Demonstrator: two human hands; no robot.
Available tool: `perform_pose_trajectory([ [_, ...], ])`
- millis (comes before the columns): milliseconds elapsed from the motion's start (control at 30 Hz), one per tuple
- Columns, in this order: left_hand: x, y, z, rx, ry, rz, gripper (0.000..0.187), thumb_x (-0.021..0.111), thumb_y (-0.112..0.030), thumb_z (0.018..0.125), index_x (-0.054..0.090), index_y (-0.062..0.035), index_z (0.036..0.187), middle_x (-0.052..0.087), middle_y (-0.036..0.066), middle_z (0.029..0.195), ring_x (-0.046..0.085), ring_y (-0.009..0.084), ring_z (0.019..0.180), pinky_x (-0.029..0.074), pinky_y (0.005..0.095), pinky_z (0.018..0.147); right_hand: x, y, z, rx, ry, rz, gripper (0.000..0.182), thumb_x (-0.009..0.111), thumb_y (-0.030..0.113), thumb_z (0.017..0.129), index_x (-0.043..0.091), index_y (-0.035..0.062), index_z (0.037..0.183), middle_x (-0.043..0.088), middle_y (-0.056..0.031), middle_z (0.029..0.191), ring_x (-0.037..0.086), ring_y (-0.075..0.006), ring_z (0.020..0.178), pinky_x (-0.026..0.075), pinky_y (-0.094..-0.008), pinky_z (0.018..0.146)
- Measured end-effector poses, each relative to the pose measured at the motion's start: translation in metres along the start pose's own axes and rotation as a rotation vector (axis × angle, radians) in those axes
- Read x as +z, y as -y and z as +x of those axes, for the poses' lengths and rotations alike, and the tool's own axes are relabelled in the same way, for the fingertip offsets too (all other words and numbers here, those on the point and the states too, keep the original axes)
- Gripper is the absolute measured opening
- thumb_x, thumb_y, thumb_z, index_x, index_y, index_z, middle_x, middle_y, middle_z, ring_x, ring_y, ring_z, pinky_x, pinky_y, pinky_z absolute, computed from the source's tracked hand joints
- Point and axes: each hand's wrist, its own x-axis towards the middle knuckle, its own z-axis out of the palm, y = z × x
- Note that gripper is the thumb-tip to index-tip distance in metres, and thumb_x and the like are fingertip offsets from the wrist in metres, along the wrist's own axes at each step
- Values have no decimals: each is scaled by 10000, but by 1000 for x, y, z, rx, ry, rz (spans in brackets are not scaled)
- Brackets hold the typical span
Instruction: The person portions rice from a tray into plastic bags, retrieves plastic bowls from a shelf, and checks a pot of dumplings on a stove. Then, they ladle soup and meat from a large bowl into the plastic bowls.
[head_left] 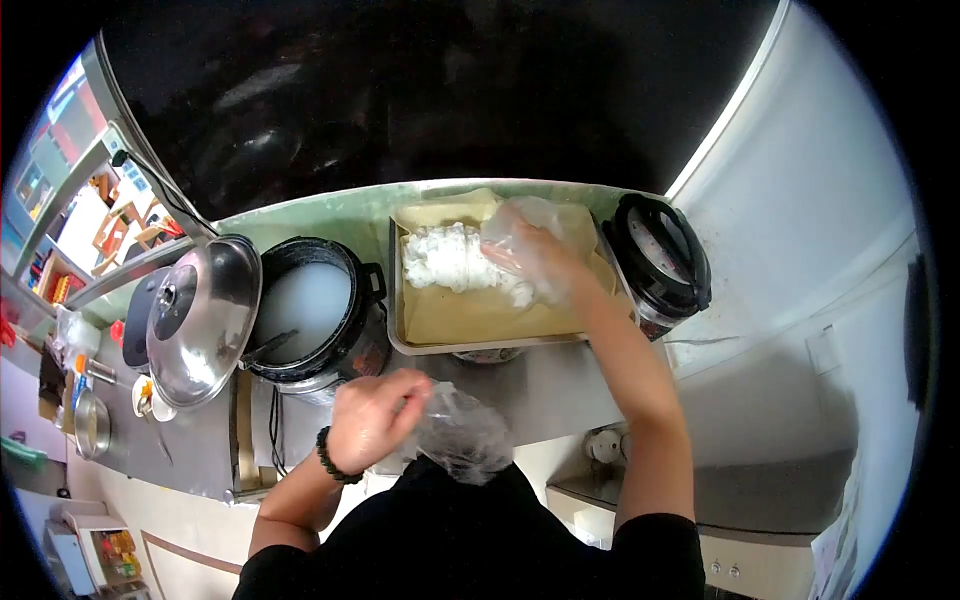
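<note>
White food (445,258) lay in the tray (480,325), at nine o'clock from the right hand (522,248), its grip indeterminable through plastic. Left hand (375,420) was clamped on a clear bag (462,435), three o'clock.

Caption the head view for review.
Right hand in clear plastic at a white, lumpy mass in a lined tray; left hand holding a clear bag.

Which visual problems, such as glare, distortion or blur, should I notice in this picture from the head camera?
Head view: strong wide-angle distortion, with the counter edges bowed and the corners black; bright glare on the domed metal lid; pale reflections on the dark panel; the right hand looks hazy through translucent plastic, though I cannot tell whether motion blur adds to it.
</note>
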Motion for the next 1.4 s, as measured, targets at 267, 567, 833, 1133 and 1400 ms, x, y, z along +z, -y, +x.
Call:
perform_pose_trajectory([
  [267,54,94,-50,-369,38,-94,135,563,-195,773,573,-65,807,607,70,656,590,255,553,456,344,500,24,61,24,227,-32,-298,945,425,685,692,205,9,1316,387,-311,1206,423,-372,1119,302,-376,970],
  [567,126,161,-60,-398,60,-5,437,591,-291,739,500,-70,1105,556,150,1063,544,311,936,443,375,780,76,41,54,229,-59,-423,975,569,595,608,255,-29,1287,457,-223,1186,427,-344,1115,323,-365,948],
  [833,58,112,-26,-387,-6,-159,261,601,-209,747,587,-52,955,602,117,953,590,268,793,468,322,658,79,62,57,399,45,-432,850,574,496,637,310,7,1281,454,-211,1202,379,-348,1167,354,-376,925],
  [1133,67,129,-9,-341,-380,-540,347,565,-248,808,537,7,1041,611,135,917,595,210,811,450,272,669,49,27,42,310,-267,-219,649,560,407,705,399,80,1242,491,-152,1172,463,-259,1081,377,-335,894],
  [1400,94,127,44,-350,-78,-1026,249,456,-185,873,545,15,993,555,-16,739,444,38,618,376,192,573,-48,-29,53,194,-112,400,474,623,241,702,483,25,1100,529,-115,1084,522,-229,961,418,-322,814],
])
